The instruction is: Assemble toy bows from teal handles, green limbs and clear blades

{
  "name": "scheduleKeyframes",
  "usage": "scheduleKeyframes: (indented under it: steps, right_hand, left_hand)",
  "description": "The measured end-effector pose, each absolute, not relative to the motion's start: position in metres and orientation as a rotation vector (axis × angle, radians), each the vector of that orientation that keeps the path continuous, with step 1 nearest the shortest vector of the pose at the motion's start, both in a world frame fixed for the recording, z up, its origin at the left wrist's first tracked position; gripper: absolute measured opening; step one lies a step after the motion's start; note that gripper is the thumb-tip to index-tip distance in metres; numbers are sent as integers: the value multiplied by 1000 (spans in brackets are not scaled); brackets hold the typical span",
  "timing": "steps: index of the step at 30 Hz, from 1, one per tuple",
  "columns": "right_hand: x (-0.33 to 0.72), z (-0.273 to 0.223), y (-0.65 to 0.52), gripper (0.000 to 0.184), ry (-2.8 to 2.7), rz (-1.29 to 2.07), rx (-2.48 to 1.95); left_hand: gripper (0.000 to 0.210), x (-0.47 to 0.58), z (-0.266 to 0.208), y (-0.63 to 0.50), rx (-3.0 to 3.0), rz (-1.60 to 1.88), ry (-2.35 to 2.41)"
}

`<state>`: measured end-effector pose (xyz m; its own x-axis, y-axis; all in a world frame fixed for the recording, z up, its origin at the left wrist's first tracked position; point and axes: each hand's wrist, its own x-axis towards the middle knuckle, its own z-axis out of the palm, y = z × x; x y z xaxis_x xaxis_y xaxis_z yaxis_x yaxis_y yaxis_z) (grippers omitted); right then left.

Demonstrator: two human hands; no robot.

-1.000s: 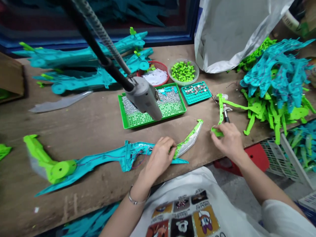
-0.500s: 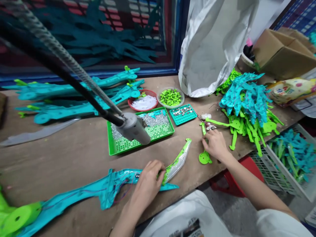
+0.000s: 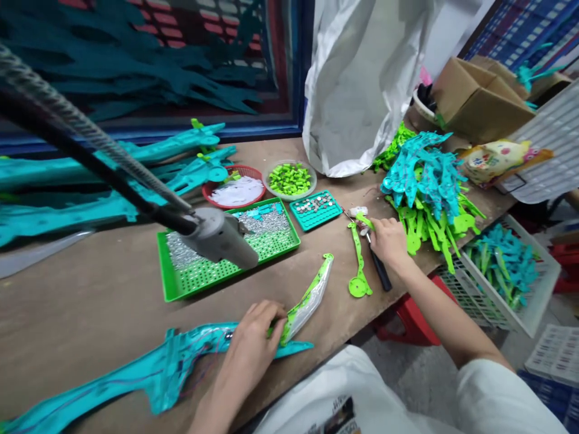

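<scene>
From the head view I record the left hand (image 3: 256, 334) with its fingers drawn in on the lower end of a curved green piece (image 3: 305, 304); the fingertips' exact contact is hidden. The piece extends up and right from that grip, a clear cover (image 3: 313, 306) along its side. Beneath the same hand passes a turquoise body (image 3: 90, 380), its tip showing just right of the fingers. I cannot tell whether the two are joined.

I judge the curved piece light and stiff, the cover thin, smooth and liable to slip or crack. I would hold the green edge near the base and keep pressure off the wire (image 3: 131, 377) on the body.

The right hand (image 3: 389, 241) appears pinched on a green arm (image 3: 365, 221); I judge it light, somewhat flexible, best held mid-length. Just left of that grip lies a second green strip (image 3: 359, 253); below it, a black handle (image 3: 379, 268). Beyond the left grip stands a green tray (image 3: 199, 283).
</scene>
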<state>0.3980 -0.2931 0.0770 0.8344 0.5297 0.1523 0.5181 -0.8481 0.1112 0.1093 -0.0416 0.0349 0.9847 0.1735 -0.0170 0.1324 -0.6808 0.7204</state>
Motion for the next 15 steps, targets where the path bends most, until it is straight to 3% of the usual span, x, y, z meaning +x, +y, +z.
scheduleKeyframes:
  steps: [8,15]
  right_hand:
    - [394,60,-317,44,583,209,3233]
    - [425,101,-397,37,265,384,3634]
  left_hand:
    - [14,110,33,-39,2353,67,195]
    - [16,109,30,-37,2386,58,159]
